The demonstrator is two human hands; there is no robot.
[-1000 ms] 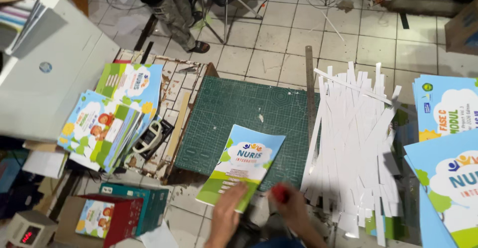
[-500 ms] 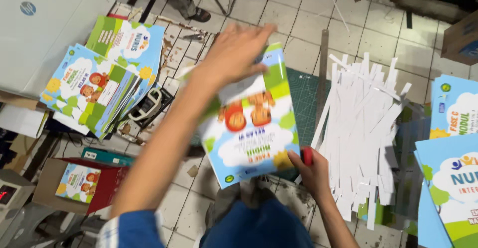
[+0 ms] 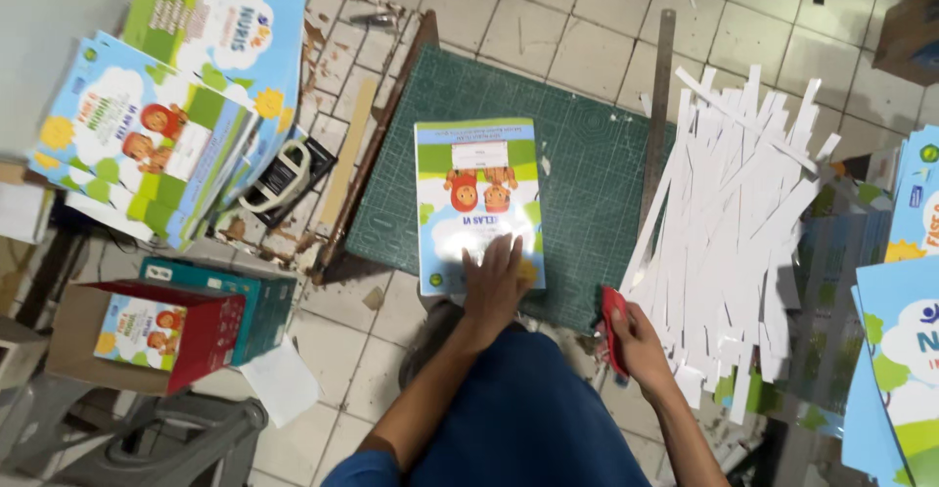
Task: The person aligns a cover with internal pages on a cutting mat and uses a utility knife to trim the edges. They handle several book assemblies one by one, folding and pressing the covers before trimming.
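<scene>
Booklet (image 3: 477, 203) now flat on mat (image 3: 587, 164); left hand (image 3: 494, 282) open atop; right hand (image 3: 636, 345) grips red cutter (image 3: 613, 331).

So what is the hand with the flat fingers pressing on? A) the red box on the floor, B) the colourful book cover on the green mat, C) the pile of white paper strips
B: the left hand lies flat on the lower edge of the colourful book cover, which rests on the green cutting mat.
</scene>
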